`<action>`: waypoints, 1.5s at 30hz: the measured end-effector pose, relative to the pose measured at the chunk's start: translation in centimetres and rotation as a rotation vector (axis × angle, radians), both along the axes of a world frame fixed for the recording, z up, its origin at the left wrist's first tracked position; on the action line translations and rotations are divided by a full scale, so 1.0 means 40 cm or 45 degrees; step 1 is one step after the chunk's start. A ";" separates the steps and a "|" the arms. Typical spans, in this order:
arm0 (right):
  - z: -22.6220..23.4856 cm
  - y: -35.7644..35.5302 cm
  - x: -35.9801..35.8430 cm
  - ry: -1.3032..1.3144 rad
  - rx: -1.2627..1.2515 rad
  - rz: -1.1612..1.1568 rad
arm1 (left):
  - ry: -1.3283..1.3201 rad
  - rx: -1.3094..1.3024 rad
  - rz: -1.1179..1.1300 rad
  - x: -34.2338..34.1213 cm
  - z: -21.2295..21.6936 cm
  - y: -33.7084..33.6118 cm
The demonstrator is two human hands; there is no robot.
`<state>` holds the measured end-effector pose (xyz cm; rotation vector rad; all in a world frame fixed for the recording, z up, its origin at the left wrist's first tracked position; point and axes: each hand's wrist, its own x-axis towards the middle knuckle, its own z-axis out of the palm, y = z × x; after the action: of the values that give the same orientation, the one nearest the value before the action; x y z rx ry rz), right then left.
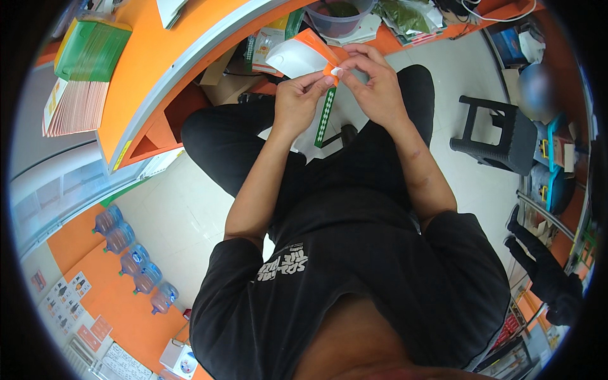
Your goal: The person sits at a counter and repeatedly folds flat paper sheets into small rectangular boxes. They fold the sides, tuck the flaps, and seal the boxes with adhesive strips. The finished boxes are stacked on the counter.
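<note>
Above my lap, both hands hold a thin folded piece of printed card [294, 58], white with an orange edge. A green strip with a white pattern [325, 118] hangs below my fingers and seems to belong to it. My left hand [294, 106] pinches the orange part between thumb and fingers. From the other side, my right hand [379, 92] has its thumb and index finger closed on the same orange part, by a small white spot. Its other fingers are bent above. The exact fold between the fingertips is hidden.
Left, an orange counter [142, 69] bears stacked green cards [95, 50] and pale folded cards [76, 107]. Ahead is a clear plastic tub [339, 24]. A black stool [497, 136] stands right; large water bottles [134, 259] line the left wall. Another person [538, 272] is far right.
</note>
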<state>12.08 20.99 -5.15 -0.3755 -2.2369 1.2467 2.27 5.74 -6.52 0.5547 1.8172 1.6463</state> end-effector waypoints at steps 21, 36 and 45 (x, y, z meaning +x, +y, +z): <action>0.026 -0.059 0.024 0.016 -0.134 0.125 | -0.421 0.463 0.239 0.037 -0.005 -0.002; -0.057 0.034 0.007 -0.179 0.054 0.500 | -1.212 0.659 0.192 -0.032 0.126 -0.081; -0.066 -0.044 -0.017 -0.029 0.074 0.196 | -0.565 0.626 -0.053 0.072 0.000 -0.095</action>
<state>11.40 19.22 -7.80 -0.1992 -2.3534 1.2564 5.13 1.95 -6.51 0.3820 1.0812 2.0056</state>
